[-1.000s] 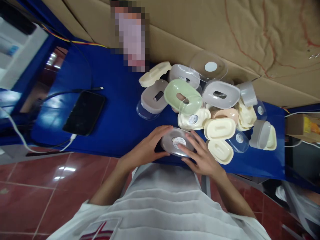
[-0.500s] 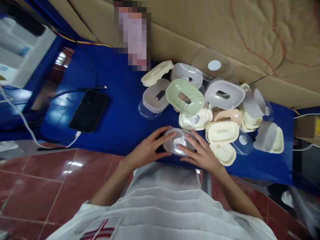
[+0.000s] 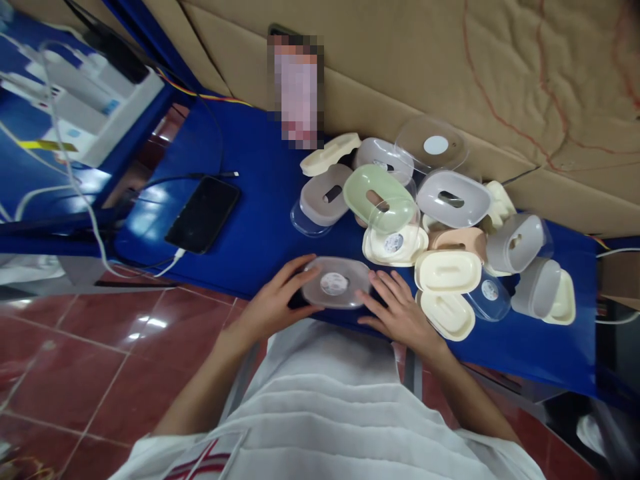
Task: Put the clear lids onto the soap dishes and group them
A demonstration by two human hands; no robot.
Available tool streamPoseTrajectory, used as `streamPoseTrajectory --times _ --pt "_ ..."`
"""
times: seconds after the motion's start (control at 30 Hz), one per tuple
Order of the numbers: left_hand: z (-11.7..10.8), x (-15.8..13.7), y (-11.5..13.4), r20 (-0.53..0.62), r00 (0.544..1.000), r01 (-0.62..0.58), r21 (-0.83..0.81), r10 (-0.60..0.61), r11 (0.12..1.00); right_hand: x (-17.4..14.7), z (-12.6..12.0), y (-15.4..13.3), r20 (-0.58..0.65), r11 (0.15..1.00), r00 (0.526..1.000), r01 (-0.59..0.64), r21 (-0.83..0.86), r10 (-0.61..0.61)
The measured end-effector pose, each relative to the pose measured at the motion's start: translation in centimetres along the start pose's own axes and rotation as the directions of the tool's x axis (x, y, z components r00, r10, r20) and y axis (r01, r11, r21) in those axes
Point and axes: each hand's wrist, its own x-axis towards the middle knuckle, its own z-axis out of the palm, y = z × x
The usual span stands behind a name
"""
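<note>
A grey oval plastic box [image 3: 343,293] under a clear lid, with a round printed sticker on top, lies at the table's near edge. My left hand [image 3: 273,297] grips its left end, thumb on the near side and fingers on the far side. At the right end, my right hand [image 3: 395,307] is open, its spread fingertips touching the lid's edge. Just beyond the hands lie a cream tray with a clear lid [image 3: 395,243], a green oval shell with a slot [image 3: 377,197] and cream oval trays [image 3: 447,272].
More grey shells [image 3: 454,198], a peach one [image 3: 463,241] and clear lids [image 3: 433,143] are heaped at the back right. A black phone [image 3: 203,213] on a white cable lies left on the blue table [image 3: 270,247]. A pixelated device [image 3: 297,87] leans against the brown back panel.
My right hand has drawn back from the lid's top to its right edge, uncovering the sticker. The view has shifted, so the box appears further left.
</note>
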Motion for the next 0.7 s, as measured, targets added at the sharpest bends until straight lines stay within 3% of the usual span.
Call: streamPoseTrajectory --times 0.17,0.3,0.4,0.47,0.53,0.6,0.7 --pt "-3.6 -2.4 -2.0 -0.311 0.938 0.218 0.181 -0.154 0.959 -1.9 -1.2 0.7 -0.171 0.972 0.958 -0.233 0.007 0.231" --pt "-4.3 -2.4 -2.7 -0.449 0.885 0.246 0.224 -0.124 0.943 -2.7 -0.9 0.2 -0.242 0.931 0.903 -0.364 0.007 0.355" --pt "-3.0 -0.8 -1.7 -0.514 0.858 0.161 0.290 0.012 0.943 -2.2 0.0 -1.1 -0.242 0.923 0.894 -0.386 0.017 0.378" --pt "-1.5 1.3 -0.2 -0.492 0.861 0.037 0.308 0.126 0.951 -1.5 0.5 -2.0 -0.245 0.916 0.885 -0.399 0.045 0.397" --pt "0.2 4.0 1.6 -0.376 0.907 -0.091 0.259 0.187 0.962 -0.7 0.7 -2.7 -0.246 0.906 0.873 -0.416 0.080 0.422" --pt "2.0 6.7 3.2 -0.209 0.955 -0.154 0.259 0.211 0.954 -0.1 0.6 -2.9 -0.256 0.898 0.861 -0.428 0.101 0.439" --pt "3.7 9.5 4.3 -0.047 0.977 -0.188 0.276 0.209 0.943 -0.3 -0.2 -2.4 -0.315 0.881 0.827 -0.466 0.081 0.467"
